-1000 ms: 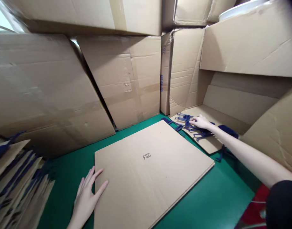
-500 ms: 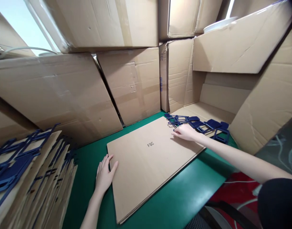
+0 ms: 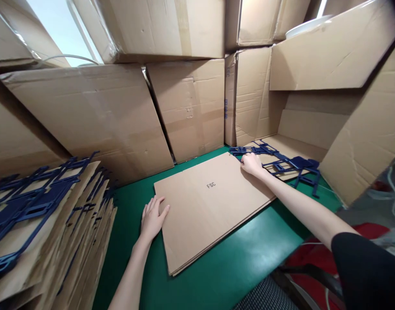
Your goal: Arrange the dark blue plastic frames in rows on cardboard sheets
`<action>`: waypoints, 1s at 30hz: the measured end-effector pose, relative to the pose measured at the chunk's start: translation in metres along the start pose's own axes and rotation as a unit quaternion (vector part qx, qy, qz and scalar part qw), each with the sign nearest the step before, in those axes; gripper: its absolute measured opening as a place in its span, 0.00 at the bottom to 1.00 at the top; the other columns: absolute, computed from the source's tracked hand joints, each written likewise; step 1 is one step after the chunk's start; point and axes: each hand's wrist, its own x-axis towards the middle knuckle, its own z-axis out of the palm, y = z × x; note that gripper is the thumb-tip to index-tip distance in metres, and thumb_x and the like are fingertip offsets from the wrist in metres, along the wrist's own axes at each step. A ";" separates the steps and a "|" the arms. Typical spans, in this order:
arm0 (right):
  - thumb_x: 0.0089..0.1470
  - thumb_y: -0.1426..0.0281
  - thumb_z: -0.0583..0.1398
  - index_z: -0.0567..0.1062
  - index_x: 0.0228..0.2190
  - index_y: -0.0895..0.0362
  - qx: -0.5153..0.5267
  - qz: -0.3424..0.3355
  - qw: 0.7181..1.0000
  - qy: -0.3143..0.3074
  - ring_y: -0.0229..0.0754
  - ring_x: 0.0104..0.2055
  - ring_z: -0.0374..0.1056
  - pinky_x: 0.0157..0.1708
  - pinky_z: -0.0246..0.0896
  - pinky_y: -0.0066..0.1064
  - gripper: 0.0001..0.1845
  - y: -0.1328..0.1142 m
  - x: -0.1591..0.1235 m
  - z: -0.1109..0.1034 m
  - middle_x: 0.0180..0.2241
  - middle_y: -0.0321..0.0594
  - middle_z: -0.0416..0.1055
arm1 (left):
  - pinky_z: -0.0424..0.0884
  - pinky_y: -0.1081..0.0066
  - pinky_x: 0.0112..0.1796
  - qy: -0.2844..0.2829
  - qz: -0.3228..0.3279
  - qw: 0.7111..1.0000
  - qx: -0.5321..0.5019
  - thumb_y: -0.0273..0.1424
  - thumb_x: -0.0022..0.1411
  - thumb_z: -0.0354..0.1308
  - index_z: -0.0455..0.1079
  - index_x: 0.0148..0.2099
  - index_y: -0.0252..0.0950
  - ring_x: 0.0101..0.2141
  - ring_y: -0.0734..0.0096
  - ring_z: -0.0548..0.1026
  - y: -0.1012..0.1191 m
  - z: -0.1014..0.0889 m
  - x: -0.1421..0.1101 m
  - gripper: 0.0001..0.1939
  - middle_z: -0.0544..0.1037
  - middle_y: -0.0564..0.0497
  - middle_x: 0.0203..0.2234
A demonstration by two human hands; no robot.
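Observation:
A flat folded cardboard sheet (image 3: 213, 211) marked FSC lies on the green table (image 3: 249, 262). My left hand (image 3: 152, 217) rests open on the table with its fingertips touching the sheet's near left corner. At the sheet's far right corner my right hand (image 3: 251, 164) is curled, its fingers closed at the edge of a pile of dark blue plastic handle pieces (image 3: 281, 162). What exactly the fingers pinch is hidden. The blue pieces lie on the flap of an open carton (image 3: 300, 142) on its side.
A leaning stack of flat cardboard sheets with blue handles (image 3: 39, 224) fills the left. Large cardboard boxes (image 3: 94, 116) wall in the back and right side. A red cloth and dark chair parts (image 3: 310, 267) sit at the lower right.
My right hand drew back from the blue pieces in the carton to the sheet's far right corner. The view swung left and up, showing more of the left stack. My left hand kept its place.

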 end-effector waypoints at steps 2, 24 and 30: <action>0.51 0.73 0.56 0.73 0.39 0.61 0.025 0.015 1.000 -0.003 0.51 0.48 0.64 0.46 0.54 0.38 0.12 -0.003 0.004 0.002 0.42 0.53 0.70 | 0.51 0.53 0.58 -0.002 -0.003 1.000 0.013 0.41 0.63 0.45 0.63 0.55 0.35 0.60 0.55 0.55 0.001 0.000 -0.001 0.23 0.59 0.39 0.60; 0.45 0.76 0.62 0.70 0.41 0.59 0.798 -0.006 0.544 -0.260 0.30 0.27 0.66 0.27 0.65 0.19 0.18 -0.065 -0.058 -0.020 0.31 0.39 0.70 | 0.55 0.52 0.57 0.104 0.002 0.994 -0.042 0.34 0.62 0.49 0.53 0.61 0.35 0.61 0.53 0.54 0.017 -0.006 -0.009 0.25 0.53 0.37 0.61; 0.52 0.73 0.58 0.71 0.40 0.62 0.779 0.020 0.429 -0.458 0.26 0.16 0.54 0.12 0.50 0.16 0.11 -0.082 -0.088 -0.020 0.21 0.33 0.64 | 0.49 0.54 0.59 0.129 0.092 0.985 -0.064 0.31 0.62 0.51 0.48 0.64 0.37 0.63 0.58 0.48 0.043 -0.019 -0.020 0.29 0.51 0.41 0.62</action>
